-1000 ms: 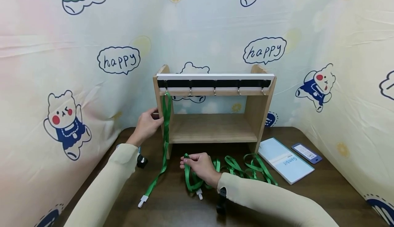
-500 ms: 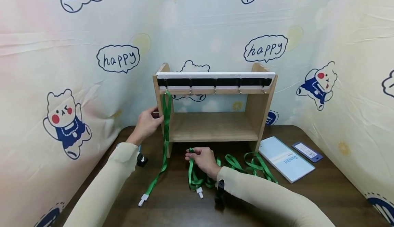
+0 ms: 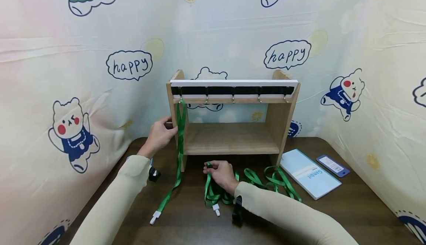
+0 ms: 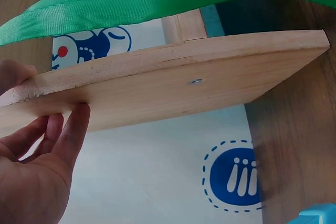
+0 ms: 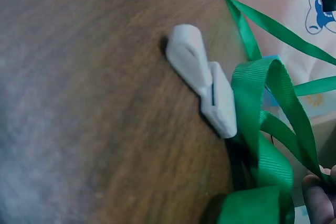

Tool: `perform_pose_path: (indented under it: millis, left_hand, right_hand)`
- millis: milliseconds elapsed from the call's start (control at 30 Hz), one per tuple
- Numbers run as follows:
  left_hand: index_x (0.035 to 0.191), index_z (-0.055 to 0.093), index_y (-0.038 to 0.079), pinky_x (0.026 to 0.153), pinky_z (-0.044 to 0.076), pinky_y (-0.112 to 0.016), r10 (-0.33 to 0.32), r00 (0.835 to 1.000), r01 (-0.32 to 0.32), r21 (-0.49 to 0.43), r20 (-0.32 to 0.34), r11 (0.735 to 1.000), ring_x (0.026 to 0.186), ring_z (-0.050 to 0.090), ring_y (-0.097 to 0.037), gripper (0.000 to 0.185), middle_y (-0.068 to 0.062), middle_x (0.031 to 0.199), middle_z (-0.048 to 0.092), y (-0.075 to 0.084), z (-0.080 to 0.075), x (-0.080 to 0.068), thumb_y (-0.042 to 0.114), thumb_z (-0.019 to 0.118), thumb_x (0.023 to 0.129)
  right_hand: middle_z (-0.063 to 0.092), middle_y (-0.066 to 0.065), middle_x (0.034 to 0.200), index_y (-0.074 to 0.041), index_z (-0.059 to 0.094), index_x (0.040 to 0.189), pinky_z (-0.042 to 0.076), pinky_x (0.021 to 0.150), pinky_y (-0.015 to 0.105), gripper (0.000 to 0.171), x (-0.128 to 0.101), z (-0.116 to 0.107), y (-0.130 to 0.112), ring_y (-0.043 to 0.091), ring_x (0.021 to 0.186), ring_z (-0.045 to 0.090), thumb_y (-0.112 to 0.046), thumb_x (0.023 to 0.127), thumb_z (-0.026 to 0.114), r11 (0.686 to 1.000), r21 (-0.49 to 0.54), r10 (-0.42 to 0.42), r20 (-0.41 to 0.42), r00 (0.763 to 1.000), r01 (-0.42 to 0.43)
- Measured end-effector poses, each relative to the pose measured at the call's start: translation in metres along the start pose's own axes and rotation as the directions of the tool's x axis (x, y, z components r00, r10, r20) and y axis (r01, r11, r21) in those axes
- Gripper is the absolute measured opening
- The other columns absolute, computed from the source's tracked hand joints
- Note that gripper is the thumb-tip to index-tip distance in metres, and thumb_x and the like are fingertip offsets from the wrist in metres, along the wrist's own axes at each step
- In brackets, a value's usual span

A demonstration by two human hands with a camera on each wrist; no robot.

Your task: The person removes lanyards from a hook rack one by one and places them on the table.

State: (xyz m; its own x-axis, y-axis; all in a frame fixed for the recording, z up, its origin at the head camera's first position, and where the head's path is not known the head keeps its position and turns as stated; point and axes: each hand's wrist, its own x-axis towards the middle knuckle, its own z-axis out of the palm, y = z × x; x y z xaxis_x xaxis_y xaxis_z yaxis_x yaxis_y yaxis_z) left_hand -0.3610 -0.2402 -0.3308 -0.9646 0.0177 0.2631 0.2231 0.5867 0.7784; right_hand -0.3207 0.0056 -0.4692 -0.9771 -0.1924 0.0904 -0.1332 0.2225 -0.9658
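My left hand (image 3: 159,136) grips the left side panel of a wooden rack (image 3: 229,139). In the left wrist view the thumb lies over the panel's edge (image 4: 157,64) and the fingers (image 4: 76,129) press its outer face. A green lanyard (image 3: 181,134) hangs from the leftmost hook, its white clip (image 3: 155,217) on the table. My right hand (image 3: 222,174) pinches the strap of a second green lanyard (image 3: 209,193) just above the table. That lanyard's white clip (image 5: 202,80) lies on the wood in the right wrist view; its loops partly overlap other strap.
More green lanyards (image 3: 279,180) lie in loose loops right of my right hand. Further right are a light blue book (image 3: 309,173) and a blue-framed card or phone (image 3: 332,164). Several hooks line the rack's front bar (image 3: 233,83). Patterned cloth surrounds the table.
My right hand has lifted the pinched strap slightly and shifted a little to the right, drawing its loop straighter. The left hand keeps its place on the rack.
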Motion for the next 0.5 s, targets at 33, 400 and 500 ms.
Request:
perform_pose_path:
  millis: [33,400,500]
  left_hand:
    - [0.151,0.047,0.010,0.100,0.056,-0.052,-0.001,1.000,0.001,0.000,0.000,1.000,0.126,0.061,-0.034,0.058,-0.018,0.135,0.063,0.0000,0.0000,0.0001,0.032,0.063,0.100]
    - [0.150,0.047,0.010,0.101,0.055,-0.052,-0.013,1.000,0.013,-0.009,0.003,1.000,0.126,0.061,-0.034,0.058,-0.018,0.136,0.062,-0.0003,-0.0007,-0.0011,0.032,0.064,0.099]
    - [0.151,0.047,0.010,0.101,0.055,-0.052,-0.012,1.000,0.012,-0.014,0.009,1.000,0.126,0.060,-0.034,0.059,-0.018,0.136,0.062,-0.0003,-0.0010,0.0002,0.033,0.064,0.100]
  right_hand:
    - [0.079,0.011,0.104,-0.005,0.076,0.112,0.062,0.084,0.027,0.020,-0.0003,0.0004,0.0004,0.024,0.095,0.078,-0.002,0.096,0.065,1.000,-0.007,0.000,0.000,1.000,0.000]
    - [0.078,0.004,0.110,-0.020,0.075,0.120,0.053,0.061,0.022,0.027,-0.0042,-0.0019,0.0009,0.013,0.085,0.074,-0.011,0.095,0.069,0.984,-0.168,-0.059,-0.003,0.998,0.058]
    - [0.077,0.004,0.115,-0.021,0.075,0.122,0.055,0.062,0.023,0.028,-0.0042,-0.0030,0.0014,0.014,0.089,0.074,-0.013,0.095,0.069,0.981,-0.175,-0.078,0.003,0.997,0.077]
